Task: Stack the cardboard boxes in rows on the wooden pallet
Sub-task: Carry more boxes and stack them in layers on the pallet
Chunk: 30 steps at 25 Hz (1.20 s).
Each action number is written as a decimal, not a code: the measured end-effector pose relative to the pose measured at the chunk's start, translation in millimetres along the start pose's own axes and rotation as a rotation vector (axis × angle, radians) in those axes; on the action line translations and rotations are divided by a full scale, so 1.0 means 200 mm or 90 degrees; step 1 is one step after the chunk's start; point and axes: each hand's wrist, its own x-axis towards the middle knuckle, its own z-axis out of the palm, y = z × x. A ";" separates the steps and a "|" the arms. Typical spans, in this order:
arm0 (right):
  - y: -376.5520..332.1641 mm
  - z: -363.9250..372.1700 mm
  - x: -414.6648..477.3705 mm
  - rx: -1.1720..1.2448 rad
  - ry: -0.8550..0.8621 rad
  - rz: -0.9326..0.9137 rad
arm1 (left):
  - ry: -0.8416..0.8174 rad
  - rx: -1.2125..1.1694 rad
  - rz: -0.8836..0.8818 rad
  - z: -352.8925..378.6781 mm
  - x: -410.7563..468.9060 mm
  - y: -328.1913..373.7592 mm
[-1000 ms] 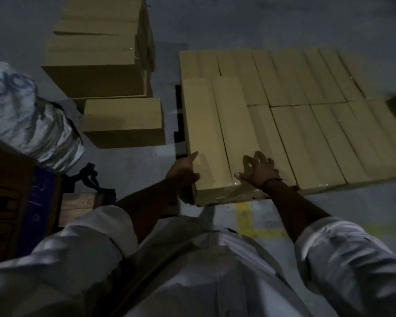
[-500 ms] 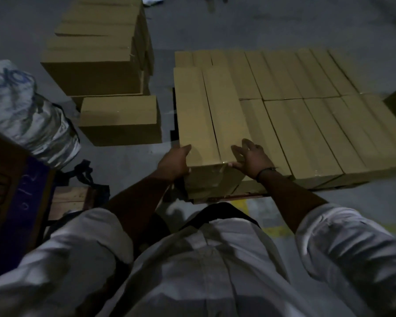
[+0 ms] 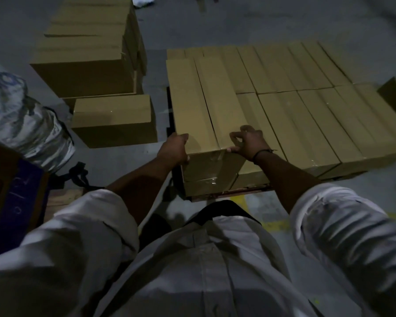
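Cardboard box (image 3: 199, 104), long, stiff and tape-slick (likely hefty), lies on the lower layer (image 3: 306, 115) over the wooden pallet (image 3: 238, 191), its near end clasped between left hand (image 3: 173, 148), wrapped round one corner, and right hand (image 3: 249, 145), curled fingers pinching the other, probably the firmest holds.

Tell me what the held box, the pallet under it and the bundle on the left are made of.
Box: matte brown cardboard, by its dull tan faces and flap seam; glossy clear tape on its end. Pallet: probably wood, only a reddish edge strip shows. Bundle: seemingly plastic sacking or film, pale, creased, slightly shiny; too dim to settle.
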 end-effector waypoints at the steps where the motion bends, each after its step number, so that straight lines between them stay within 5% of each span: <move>1: -0.01 0.00 0.00 0.002 0.001 -0.002 | 0.004 -0.001 -0.002 0.00 -0.01 0.00; 23: -0.11 -0.04 -0.01 -0.011 -0.028 0.030 | -0.035 -0.029 -0.039 -0.04 -0.01 -0.03; 30: -0.35 -0.18 0.05 -0.040 -0.027 0.017 | -0.034 -0.076 -0.062 -0.40 0.07 -0.02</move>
